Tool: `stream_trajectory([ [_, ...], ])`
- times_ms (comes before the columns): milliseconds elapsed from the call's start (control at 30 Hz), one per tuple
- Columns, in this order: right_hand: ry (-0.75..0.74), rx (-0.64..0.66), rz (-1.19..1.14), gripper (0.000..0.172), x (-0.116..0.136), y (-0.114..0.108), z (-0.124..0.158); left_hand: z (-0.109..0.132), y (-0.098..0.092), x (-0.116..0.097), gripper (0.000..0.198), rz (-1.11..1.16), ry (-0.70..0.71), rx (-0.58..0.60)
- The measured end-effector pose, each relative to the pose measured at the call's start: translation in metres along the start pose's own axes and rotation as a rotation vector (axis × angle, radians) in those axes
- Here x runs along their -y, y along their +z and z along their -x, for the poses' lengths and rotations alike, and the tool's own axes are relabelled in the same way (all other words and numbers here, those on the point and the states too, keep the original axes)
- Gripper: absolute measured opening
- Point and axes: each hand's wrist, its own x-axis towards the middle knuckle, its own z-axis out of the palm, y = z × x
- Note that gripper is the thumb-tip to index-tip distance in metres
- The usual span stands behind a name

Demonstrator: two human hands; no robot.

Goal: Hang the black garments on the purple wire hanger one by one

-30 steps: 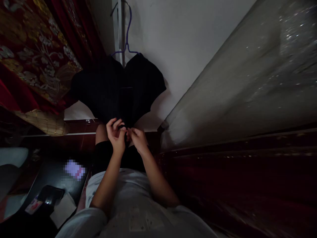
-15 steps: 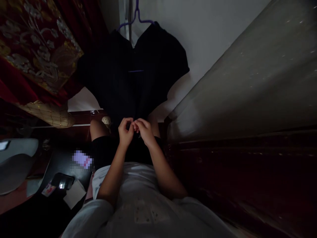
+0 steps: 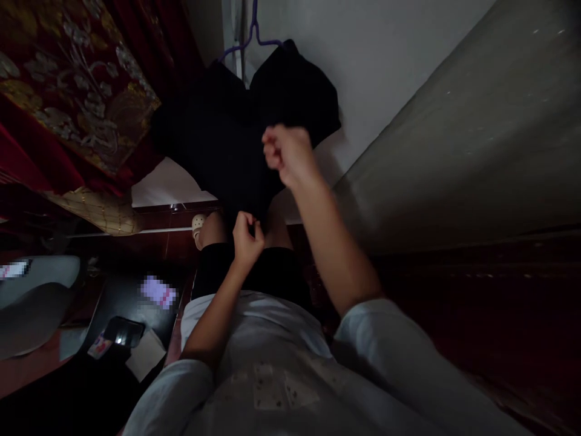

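A black short-sleeved shirt (image 3: 227, 133) hangs in front of me on a purple hanger (image 3: 255, 36). At its lower edge, above my lap, my left hand (image 3: 249, 239) is closed in a pinch, apparently on the dark cloth. My right hand (image 3: 290, 154) is raised in front of the shirt's right half, well above the left one. Its fingers are curled together and a little blurred; whatever they may hold is too small or too dark to see.
A red curtain (image 3: 91, 91) with embroidered flowers hangs at the left. A low black table (image 3: 109, 300) at the lower left carries a phone (image 3: 122, 332) and papers. Along the right runs a grey surface (image 3: 454, 151). A cream perforated shoe (image 3: 198, 224) shows by my leg.
My right hand has moved up and away from the left one; before, both met at the shirt's lower edge. My left hand stays low. The view has shifted slightly.
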Motion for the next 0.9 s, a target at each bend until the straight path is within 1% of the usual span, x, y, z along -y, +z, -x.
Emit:
stream_trajectory([
  [67, -0.079, 0.03, -0.003, 0.038, 0.034, 0.008, -0.019, 0.002, 0.002, 0.008, 0.025, -0.024, 0.061, 0.058],
  [100, -0.129, 0.051, -0.012, 0.038, 0.045, 0.01, -0.023, 0.0, 0.0, 0.01, 0.024, -0.024, 0.077, 0.072],
  [167, -0.259, 0.099, -0.034, 0.036, 0.055, 0.013, -0.021, -0.017, -0.006, 0.008, 0.017, 0.016, 0.113, 0.09],
  [233, -0.344, 0.119, -0.007, 0.036, 0.052, 0.014, -0.011, -0.05, -0.017, -0.006, 0.005, 0.074, 0.197, 0.096],
  [267, -0.356, 0.126, 0.036, 0.036, 0.047, 0.013, -0.006, -0.072, -0.022, -0.016, 0.011, 0.093, 0.261, 0.097],
  [333, -0.338, 0.143, 0.15, 0.037, 0.038, 0.012, 0.001, -0.122, -0.032, -0.04, 0.026, 0.063, 0.392, 0.065],
  [400, -0.341, 0.168, 0.229, 0.037, 0.033, 0.011, 0.004, -0.168, -0.039, -0.061, 0.031, 0.035, 0.517, 0.071],
  [433, -0.361, 0.179, 0.247, 0.036, 0.032, 0.011, 0.003, -0.188, -0.042, -0.068, 0.034, -0.008, 0.597, 0.111],
  [500, -0.421, 0.182, 0.259, 0.035, 0.03, 0.009, -0.001, -0.216, -0.046, -0.076, 0.039, -0.119, 0.669, 0.218],
  [533, -0.46, 0.181, 0.273, 0.035, 0.029, 0.009, -0.004, -0.224, -0.049, -0.077, 0.041, -0.172, 0.672, 0.268],
  [600, -0.539, 0.171, 0.326, 0.035, 0.023, 0.009, -0.01, -0.231, -0.054, -0.076, 0.042, -0.246, 0.628, 0.334],
  [733, -0.637, 0.118, 0.4, 0.039, 0.0, 0.01, -0.018, -0.228, -0.066, -0.075, 0.035, -0.326, 0.567, 0.372],
  [800, -0.661, 0.124, 0.391, 0.04, -0.009, 0.012, -0.019, -0.226, -0.07, -0.077, 0.03, -0.337, 0.585, 0.345],
  [900, -0.674, 0.155, 0.384, 0.038, -0.012, 0.015, -0.021, -0.222, -0.069, -0.079, 0.022, -0.333, 0.682, 0.254],
])
